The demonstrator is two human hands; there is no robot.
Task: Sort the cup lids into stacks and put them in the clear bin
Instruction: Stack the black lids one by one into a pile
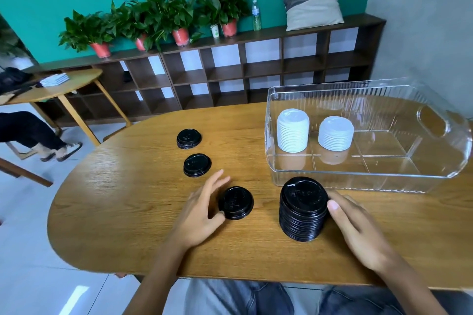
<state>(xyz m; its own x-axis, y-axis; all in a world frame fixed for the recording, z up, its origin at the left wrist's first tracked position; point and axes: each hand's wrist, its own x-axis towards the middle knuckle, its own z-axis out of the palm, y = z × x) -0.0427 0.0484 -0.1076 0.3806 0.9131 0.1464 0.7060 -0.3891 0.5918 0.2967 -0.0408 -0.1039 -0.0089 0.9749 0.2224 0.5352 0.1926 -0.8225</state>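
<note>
Left hand (198, 208) grip wide, thumb at a low black lid pile (235, 202); right hand (355, 222) grip around tall black stack (303, 208).

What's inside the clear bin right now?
Two stacks of white lids: a taller stack and a shorter stack, both standing in the clear bin at its left end. No black lids inside. Nothing hidden; the walls are see-through.

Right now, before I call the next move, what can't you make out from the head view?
- Right hand: fingers hidden behind the tall black stack; only the thumb shows.
- Left hand: its thumb meets the nearest black lid, grip unclear.
- Lid counts: rims too fine in both white stacks.
- Clear bin: right end cut by the frame edge.
</note>
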